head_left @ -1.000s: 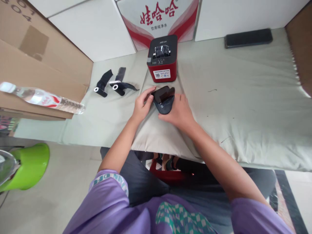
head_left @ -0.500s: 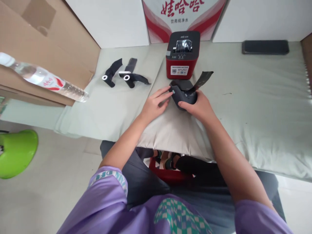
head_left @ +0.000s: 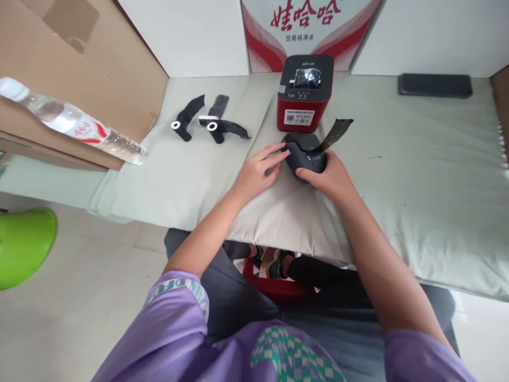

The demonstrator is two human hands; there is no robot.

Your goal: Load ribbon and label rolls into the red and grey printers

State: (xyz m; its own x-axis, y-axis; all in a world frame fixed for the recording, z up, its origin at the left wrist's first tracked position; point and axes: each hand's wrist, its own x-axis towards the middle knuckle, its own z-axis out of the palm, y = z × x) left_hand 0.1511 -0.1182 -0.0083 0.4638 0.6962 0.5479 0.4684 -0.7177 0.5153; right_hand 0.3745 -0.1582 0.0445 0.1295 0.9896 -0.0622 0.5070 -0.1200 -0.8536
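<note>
My right hand (head_left: 335, 175) is closed around the right side of a small dark grey label printer (head_left: 303, 162), with the thumb across its near face. A dark, glossy strip (head_left: 337, 132) sticks up from the printer toward the upper right. On the left side, the fingertips of my left hand (head_left: 258, 172) rest against the printer's edge, its fingers stretched out. Just behind stands a red printer (head_left: 304, 114) with a black top. To the left lie several black rolls with loose tails, among them one roll (head_left: 183, 129) with a white core and another roll (head_left: 216, 132).
At the left, a water bottle (head_left: 85, 127) leans beside a cardboard box (head_left: 107, 58). A flat black object (head_left: 435, 85) lies at the back right of the cloth-covered table (head_left: 421, 212). A lime-green stool (head_left: 26, 246) stands on the floor.
The view has shifted slightly, so things on the table appear a little further right. Both hands keep nearly the same place on the dark grey printer.
</note>
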